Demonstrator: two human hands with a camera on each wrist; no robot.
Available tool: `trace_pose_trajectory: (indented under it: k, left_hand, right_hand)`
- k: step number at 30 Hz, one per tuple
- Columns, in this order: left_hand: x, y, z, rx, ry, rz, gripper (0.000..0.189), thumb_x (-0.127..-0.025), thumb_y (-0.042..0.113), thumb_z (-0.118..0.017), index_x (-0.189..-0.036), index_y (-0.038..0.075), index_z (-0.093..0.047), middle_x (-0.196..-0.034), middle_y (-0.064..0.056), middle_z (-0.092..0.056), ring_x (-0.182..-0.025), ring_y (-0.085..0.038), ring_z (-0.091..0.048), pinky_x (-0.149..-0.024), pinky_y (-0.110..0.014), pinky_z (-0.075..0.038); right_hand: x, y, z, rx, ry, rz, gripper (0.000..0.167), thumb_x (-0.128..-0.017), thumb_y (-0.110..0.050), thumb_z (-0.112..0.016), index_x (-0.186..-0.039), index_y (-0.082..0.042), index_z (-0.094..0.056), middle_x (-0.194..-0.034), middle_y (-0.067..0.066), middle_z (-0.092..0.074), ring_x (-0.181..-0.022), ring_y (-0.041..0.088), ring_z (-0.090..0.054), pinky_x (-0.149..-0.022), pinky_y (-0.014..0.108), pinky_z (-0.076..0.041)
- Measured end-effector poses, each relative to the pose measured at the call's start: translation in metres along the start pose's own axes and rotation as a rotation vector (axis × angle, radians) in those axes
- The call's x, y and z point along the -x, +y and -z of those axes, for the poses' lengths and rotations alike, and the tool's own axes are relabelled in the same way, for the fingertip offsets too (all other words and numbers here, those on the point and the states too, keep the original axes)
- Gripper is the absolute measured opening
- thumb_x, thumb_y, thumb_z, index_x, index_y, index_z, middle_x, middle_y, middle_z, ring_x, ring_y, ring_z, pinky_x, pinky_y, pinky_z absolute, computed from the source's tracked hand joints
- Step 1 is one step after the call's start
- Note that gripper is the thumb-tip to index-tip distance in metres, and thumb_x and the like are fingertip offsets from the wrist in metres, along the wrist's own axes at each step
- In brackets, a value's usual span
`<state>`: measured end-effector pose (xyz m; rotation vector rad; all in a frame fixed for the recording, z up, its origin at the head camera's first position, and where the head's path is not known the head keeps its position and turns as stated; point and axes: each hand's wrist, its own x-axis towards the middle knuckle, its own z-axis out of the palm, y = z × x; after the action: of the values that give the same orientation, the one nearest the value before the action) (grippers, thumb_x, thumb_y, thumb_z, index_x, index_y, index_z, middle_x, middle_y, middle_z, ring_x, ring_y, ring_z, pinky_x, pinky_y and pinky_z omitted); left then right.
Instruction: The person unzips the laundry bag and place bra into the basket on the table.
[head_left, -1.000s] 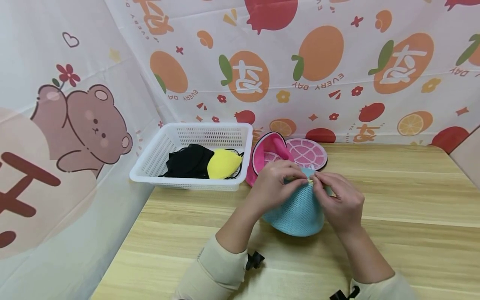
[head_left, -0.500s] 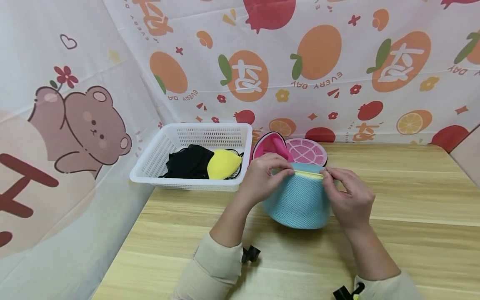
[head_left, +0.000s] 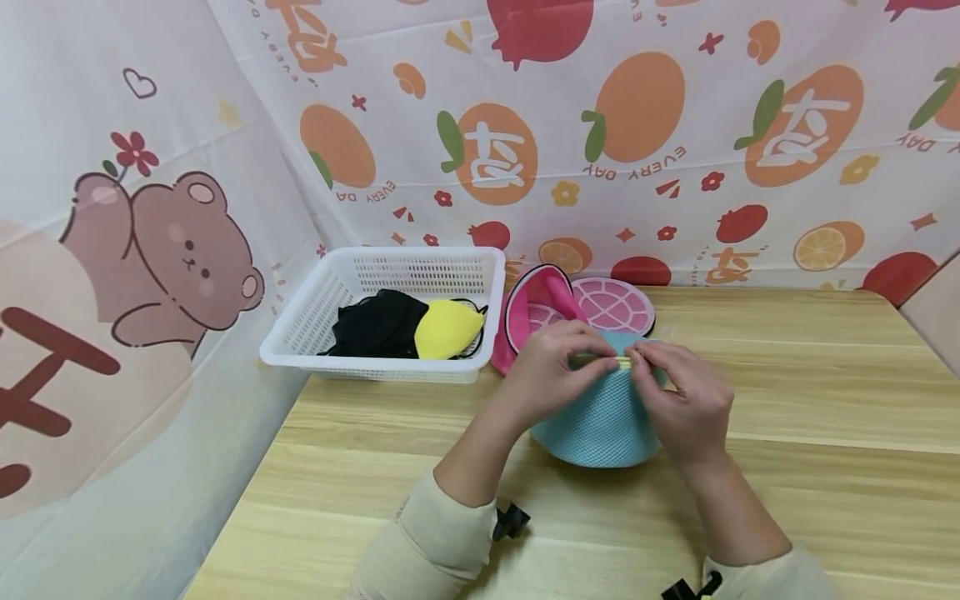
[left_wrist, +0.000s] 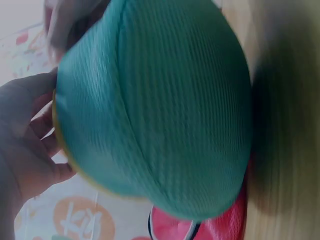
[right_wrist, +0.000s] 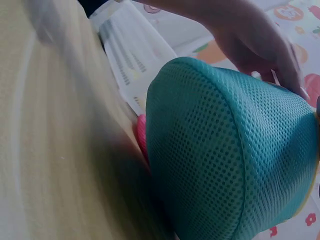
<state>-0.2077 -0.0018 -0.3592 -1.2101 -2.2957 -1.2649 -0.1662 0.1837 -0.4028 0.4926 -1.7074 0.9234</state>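
Note:
A light-blue mesh wash bag (head_left: pixel 600 429) stands over the table in front of the person. Along its top runs a yellow zipper (head_left: pixel 624 363). My left hand (head_left: pixel 551 367) pinches the bag's top edge on the left of the zipper, thumb against fingers. Close beside it, my right hand (head_left: pixel 690 404) pinches the same edge on the right. In the left wrist view, the left hand (left_wrist: pixel 27 145) is at the yellow-trimmed rim. The right wrist view has the bag's mesh side (right_wrist: pixel 200 150) near the camera. Whether the zipper pull is between the fingers is hidden.
Behind the bag lies an opened pink mesh bag (head_left: pixel 551 292) with a round pink lid (head_left: pixel 613 306). Left of it, a white plastic basket (head_left: pixel 300 321) holds a black cloth item (head_left: pixel 378 323) and a yellow cup-shaped piece (head_left: pixel 447 329). Printed curtains (head_left: pixel 562 125) close off the back and left.
Half a second ago the hands were farther apart with the zipper stretched between them. Now they have come together again, much as one second ago, and the bag's top has bunched and lowered slightly.

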Motion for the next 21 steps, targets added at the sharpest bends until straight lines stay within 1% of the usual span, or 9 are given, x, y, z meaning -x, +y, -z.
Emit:
trace_pose_trajectory:
  k: [2, 4, 6, 9, 13, 17, 21]
  left_hand:
    - [0.000, 0.003, -0.004, -0.025, -0.002, -0.030, 0.019, -0.086, 0.015, -0.082, -0.103, 0.005, -0.079, -0.097, -0.002, -0.074, -0.092, -0.012, -0.064, -0.083, -0.017, -0.051]
    - [-0.001, 0.004, -0.007, -0.045, 0.008, -0.046, 0.019, -0.086, 0.015, -0.083, -0.102, 0.006, -0.079, -0.096, -0.002, -0.074, -0.090, -0.011, -0.064, -0.082, -0.017, -0.050]
    - [0.000, 0.004, -0.008, -0.064, 0.020, -0.052, 0.017, -0.086, 0.014, -0.083, -0.101, 0.006, -0.079, -0.093, -0.001, -0.074, -0.088, -0.011, -0.063, -0.081, -0.017, -0.049]
    - [0.000, 0.002, -0.008, -0.076, 0.021, -0.059, 0.014, -0.086, 0.013, -0.082, -0.099, 0.007, -0.080, -0.090, -0.001, -0.073, -0.085, -0.009, -0.061, -0.077, -0.017, -0.049]
    - [0.000, 0.000, -0.004, -0.079, 0.022, -0.034, 0.012, -0.088, 0.013, -0.081, -0.098, 0.007, -0.079, -0.090, 0.000, -0.072, -0.084, -0.009, -0.060, -0.077, -0.017, -0.049]
    - [0.001, -0.002, 0.001, -0.072, 0.031, 0.001, 0.013, -0.088, 0.013, -0.080, -0.099, 0.008, -0.079, -0.093, 0.001, -0.072, -0.089, -0.010, -0.061, -0.081, -0.017, -0.050]
    - [0.000, -0.006, 0.005, -0.074, 0.037, 0.009, 0.014, -0.088, 0.014, -0.080, -0.101, 0.008, -0.079, -0.095, 0.000, -0.072, -0.091, -0.011, -0.062, -0.083, -0.018, -0.051]
  right_hand:
    - [0.001, -0.001, -0.002, -0.010, -0.004, 0.019, 0.029, -0.094, -0.021, -0.072, -0.095, 0.008, -0.078, -0.089, 0.018, -0.076, -0.076, 0.038, -0.072, -0.091, 0.017, -0.051]
    - [0.001, -0.002, -0.003, -0.014, -0.009, 0.026, 0.033, -0.096, -0.024, -0.070, -0.095, 0.008, -0.078, -0.089, 0.019, -0.076, -0.075, 0.038, -0.072, -0.092, 0.017, -0.051]
    - [0.001, -0.002, -0.003, -0.016, -0.010, 0.026, 0.032, -0.096, -0.023, -0.069, -0.096, 0.008, -0.078, -0.089, 0.018, -0.076, -0.075, 0.037, -0.072, -0.092, 0.017, -0.051]
    - [0.001, -0.002, -0.003, -0.013, -0.009, 0.030, 0.026, -0.092, -0.018, -0.071, -0.095, 0.008, -0.078, -0.088, 0.018, -0.076, -0.075, 0.037, -0.072, -0.091, 0.016, -0.051]
    - [0.000, -0.001, -0.001, -0.004, -0.010, 0.011, 0.019, -0.085, -0.008, -0.074, -0.096, 0.007, -0.078, -0.089, 0.018, -0.076, -0.076, 0.036, -0.073, -0.090, 0.015, -0.051]
    - [-0.001, -0.001, 0.004, 0.016, -0.019, -0.025, 0.020, -0.080, -0.001, -0.078, -0.099, 0.007, -0.078, -0.092, 0.018, -0.076, -0.081, 0.036, -0.073, -0.090, 0.015, -0.050]
    - [-0.002, -0.001, 0.007, 0.042, -0.024, -0.063, 0.023, -0.077, 0.004, -0.080, -0.100, 0.006, -0.078, -0.094, 0.019, -0.076, -0.083, 0.036, -0.073, -0.091, 0.016, -0.050]
